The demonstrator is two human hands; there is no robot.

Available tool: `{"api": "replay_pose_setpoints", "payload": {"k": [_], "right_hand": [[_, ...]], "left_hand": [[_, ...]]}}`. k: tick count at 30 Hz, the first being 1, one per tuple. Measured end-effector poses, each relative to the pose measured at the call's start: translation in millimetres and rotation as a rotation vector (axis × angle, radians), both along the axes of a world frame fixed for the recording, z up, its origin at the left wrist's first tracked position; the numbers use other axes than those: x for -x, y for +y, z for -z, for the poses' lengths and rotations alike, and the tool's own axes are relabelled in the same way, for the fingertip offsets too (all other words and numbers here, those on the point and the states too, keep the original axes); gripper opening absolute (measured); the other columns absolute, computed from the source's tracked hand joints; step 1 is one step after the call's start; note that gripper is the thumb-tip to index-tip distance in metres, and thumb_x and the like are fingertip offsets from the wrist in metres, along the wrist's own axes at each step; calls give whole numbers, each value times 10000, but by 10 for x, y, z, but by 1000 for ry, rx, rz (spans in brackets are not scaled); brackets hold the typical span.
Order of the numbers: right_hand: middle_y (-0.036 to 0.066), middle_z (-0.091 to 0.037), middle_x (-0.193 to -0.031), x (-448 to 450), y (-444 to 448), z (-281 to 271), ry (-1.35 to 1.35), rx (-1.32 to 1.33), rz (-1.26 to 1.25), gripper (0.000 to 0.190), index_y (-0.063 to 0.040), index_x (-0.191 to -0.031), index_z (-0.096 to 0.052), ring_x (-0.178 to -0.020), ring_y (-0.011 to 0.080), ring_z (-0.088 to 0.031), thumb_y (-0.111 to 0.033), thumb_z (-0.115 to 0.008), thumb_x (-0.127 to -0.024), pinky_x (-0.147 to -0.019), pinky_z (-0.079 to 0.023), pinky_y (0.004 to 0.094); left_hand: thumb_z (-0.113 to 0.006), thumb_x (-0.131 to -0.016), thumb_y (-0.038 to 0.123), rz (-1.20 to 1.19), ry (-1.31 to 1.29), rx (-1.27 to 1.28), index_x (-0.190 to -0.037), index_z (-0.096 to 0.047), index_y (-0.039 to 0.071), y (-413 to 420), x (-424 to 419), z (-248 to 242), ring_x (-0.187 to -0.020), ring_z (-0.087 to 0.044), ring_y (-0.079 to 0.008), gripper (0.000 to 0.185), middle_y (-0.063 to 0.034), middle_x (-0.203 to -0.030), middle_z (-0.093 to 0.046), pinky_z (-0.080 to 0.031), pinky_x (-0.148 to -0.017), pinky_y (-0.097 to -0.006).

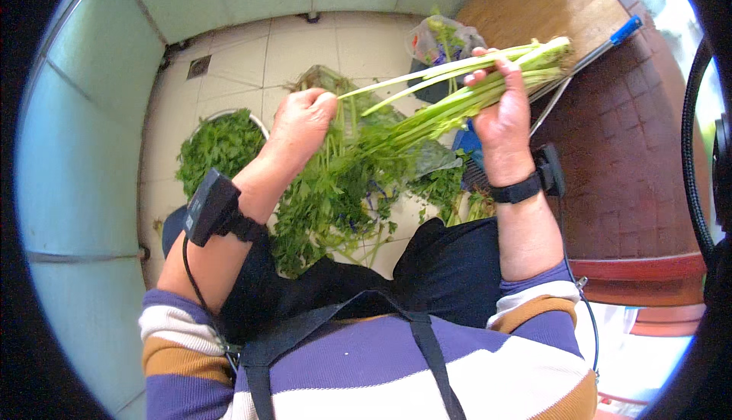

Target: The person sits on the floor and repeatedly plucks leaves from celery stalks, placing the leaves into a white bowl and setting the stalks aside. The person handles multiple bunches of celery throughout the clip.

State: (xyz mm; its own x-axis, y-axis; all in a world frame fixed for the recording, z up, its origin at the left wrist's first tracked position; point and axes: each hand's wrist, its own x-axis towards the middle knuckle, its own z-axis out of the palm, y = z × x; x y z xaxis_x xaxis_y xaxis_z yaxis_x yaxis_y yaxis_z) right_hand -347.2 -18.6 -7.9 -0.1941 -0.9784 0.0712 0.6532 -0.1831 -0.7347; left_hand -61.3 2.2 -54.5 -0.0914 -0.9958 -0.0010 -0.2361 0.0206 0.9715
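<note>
My right hand (503, 94) grips a bunch of celery (457, 100) near its root end, which points to the upper right. The leafy tops hang down to the left. My left hand (306, 114) is closed, its fingertips at the thin end of one pale stalk that reaches out from the bunch. Behind and below the bunch, leafy greens (320, 208) lie over the tiled floor. Beside my left forearm stands a round white container (260, 123) heaped with green leaves (220, 145). A clear plastic bag (389, 114) with more stalks lies behind the bunch.
Farther back is a plastic bag with greens (446, 40). A metal pole with a blue end (626, 30) slants along the brown surface on the right. More stalks and leaves (452, 191) lie below my right hand. Pale green panels (86, 151) border the floor at the left and back.
</note>
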Motion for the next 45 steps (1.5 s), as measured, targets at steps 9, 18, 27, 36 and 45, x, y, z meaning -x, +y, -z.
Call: {"api": "replay_pose_setpoints", "payload": {"k": [9, 18, 27, 36, 45], "right_hand": [[175, -669, -1098, -180, 95, -140, 67, 54, 94, 299, -19, -1132, -511, -685, 172, -622, -99, -643, -876, -605, -559, 300], [144, -654, -1062, -417, 128, 74, 222, -28, 5, 304, -70, -1186, -496, -757, 194, -668, -56, -614, -907, -707, -575, 322], [63, -590, -1031, -1040, 347, 263, 293, -157, -139, 390, -31, -1243, -483, -900, 203, -648, -73, -660, -898, -791, -534, 335], [64, -594, -1143, -714, 245, 122, 321, 92, -160, 418, -20, -1269, -502, -1031, 176, -608, -231, -653, -941, -949, -466, 327], [-25, -579, -741, -596, 288, 81, 786, -58, -232, 235, -40, -887, -655, -676, 51, -503, -265, -721, -881, -617, -383, 222]], "left_hand": [[-522, -919, 257, -117, 175, 13, -728, -576, 114, 19, -235, 10, -622, -399, -88, 245, 23, -713, -493, -328, -556, -279], [-710, -862, 203, 139, -259, 607, -971, -634, 44, 487, 348, -109, -632, -633, -250, 207, -133, -775, -648, -498, -588, -346], [-778, -718, 442, 213, -615, 272, -1074, -623, 44, 369, 523, -32, -809, -667, -385, 556, -209, -853, -680, -539, -685, -450], [-746, -715, 236, 226, -197, 141, -917, -672, -21, 154, 336, 44, -842, -605, -188, 335, -93, -912, -605, -486, -773, -331], [-744, -757, 232, 252, -77, -126, -1027, -679, -2, 155, 307, 15, -726, -622, -112, 363, -52, -827, -694, -506, -704, -285]]}}
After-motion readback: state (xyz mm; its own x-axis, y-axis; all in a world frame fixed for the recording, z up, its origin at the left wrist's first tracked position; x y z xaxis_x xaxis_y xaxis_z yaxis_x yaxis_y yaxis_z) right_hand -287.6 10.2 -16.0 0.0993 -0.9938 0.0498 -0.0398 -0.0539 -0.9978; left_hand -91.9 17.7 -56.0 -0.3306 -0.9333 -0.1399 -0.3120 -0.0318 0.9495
